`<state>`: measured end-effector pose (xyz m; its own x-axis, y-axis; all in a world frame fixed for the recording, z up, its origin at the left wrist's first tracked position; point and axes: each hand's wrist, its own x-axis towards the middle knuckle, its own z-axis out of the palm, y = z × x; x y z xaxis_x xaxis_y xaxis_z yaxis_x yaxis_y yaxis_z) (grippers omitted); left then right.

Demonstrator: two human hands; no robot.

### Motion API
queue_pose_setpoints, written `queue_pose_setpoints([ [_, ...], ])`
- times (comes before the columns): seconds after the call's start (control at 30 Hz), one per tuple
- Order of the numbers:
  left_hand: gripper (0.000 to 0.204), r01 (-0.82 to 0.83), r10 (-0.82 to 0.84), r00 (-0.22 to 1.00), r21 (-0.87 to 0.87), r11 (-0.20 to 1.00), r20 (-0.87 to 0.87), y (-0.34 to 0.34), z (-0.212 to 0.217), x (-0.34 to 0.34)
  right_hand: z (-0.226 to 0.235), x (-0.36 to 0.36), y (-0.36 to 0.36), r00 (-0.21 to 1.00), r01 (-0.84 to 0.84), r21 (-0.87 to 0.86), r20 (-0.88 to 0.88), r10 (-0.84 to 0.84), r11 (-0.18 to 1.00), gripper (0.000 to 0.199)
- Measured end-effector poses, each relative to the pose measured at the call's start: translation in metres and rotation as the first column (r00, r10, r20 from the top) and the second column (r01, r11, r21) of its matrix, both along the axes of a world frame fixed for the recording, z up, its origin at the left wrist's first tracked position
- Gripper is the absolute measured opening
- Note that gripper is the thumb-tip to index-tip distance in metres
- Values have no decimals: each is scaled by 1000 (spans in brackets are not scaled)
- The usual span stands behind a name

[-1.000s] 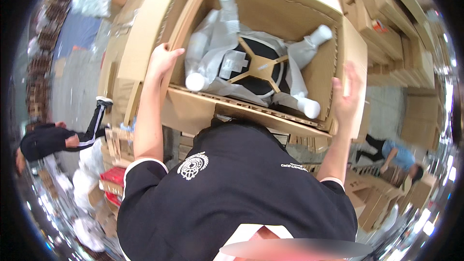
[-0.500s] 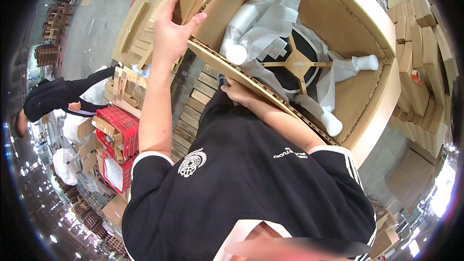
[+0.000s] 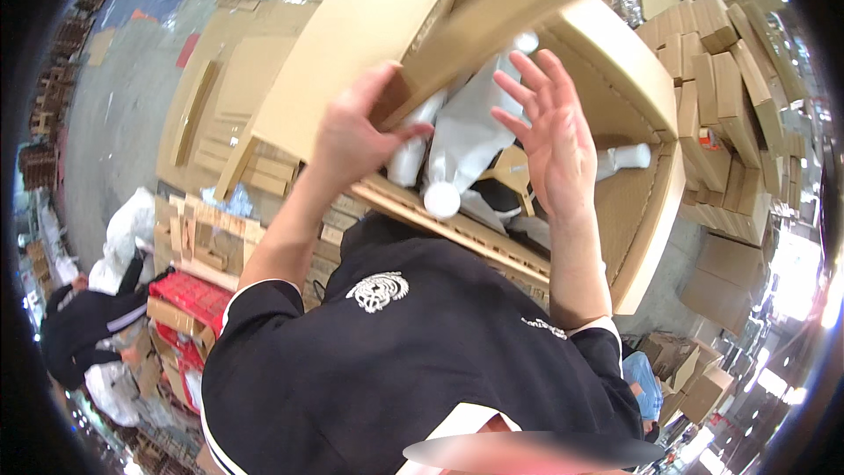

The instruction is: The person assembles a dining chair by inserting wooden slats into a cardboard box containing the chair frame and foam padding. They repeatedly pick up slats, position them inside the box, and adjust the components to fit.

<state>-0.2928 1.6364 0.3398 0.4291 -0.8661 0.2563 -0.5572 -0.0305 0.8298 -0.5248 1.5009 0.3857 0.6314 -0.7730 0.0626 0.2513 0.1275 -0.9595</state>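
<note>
In front of me is a large open cardboard box (image 3: pixel 648 237). Inside lie a black round part with a tan cross-shaped frame (image 3: pixel 512 171) and legs in white foam wrap (image 3: pixel 470 127) with round white ends. My left hand (image 3: pixel 362 127) closes, thumb apart, on the near end of a long cardboard piece (image 3: pixel 519 4), which slants up to the right across the box, blurred by motion. Whether that piece joins the box is hidden. My right hand (image 3: pixel 563 145) is raised over the box, fingers spread, holding nothing. Part of the wrapped contents is hidden behind both hands and the cardboard piece.
A wide cardboard flap (image 3: pixel 360 35) spreads to the left of the box. Flattened cartons (image 3: pixel 734 105) are stacked at right. Red crates (image 3: pixel 192 299) stand at lower left, near another person in black (image 3: pixel 88 325). A wooden pallet (image 3: pixel 211 233) lies at left.
My right hand has come up from below the box's near edge to above its contents. My left hand has moved down and right, and the long cardboard piece now crosses over the box.
</note>
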Motion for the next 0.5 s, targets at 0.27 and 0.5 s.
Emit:
queue_pose_setpoints([
  [0.27,60,432,-291,664,36,901,-689,-69,16,58,4,73,-38,805,579,76,109,-584,812,54],
  [0.5,99,767,-604,622,234,597,-498,-55,0,49,-44,13,-66,630,771,122,-8,-776,625,45],
])
